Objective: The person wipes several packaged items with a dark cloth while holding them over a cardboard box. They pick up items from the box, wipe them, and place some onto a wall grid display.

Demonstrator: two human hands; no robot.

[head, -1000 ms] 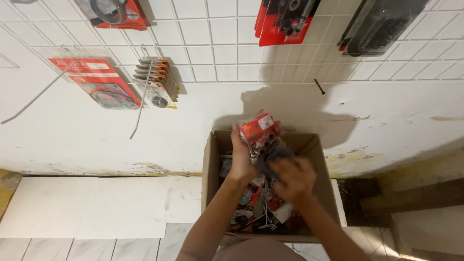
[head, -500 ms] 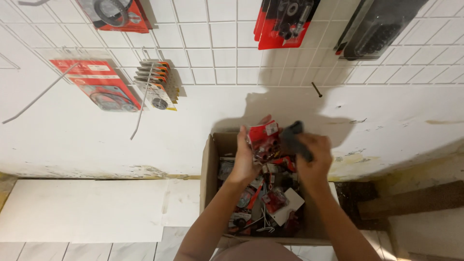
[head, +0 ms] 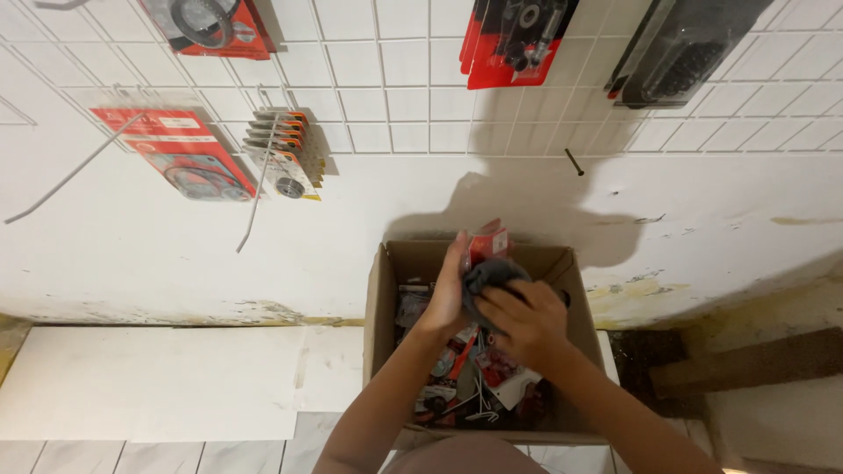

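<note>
Red packet [head: 488, 241] held up over the cardboard box [head: 379, 290], gripped in the left hand [head: 448, 294]. Dark grey cloth [head: 488, 275] pressed against it, clutched by the right hand [head: 525, 320]. Below, more red packets (jumbled) in the box, against the white wall [head: 176, 237].

box [head: 379, 307] open on top | packets [head: 457, 369] fill inside | wall [head: 263, 228] behind

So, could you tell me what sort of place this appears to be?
Probably a small hardware or spare-parts shop: a white wire grid on the wall carries hanging carded packs, and the left hand holds a red pack above a cardboard box of similar packets.
</note>
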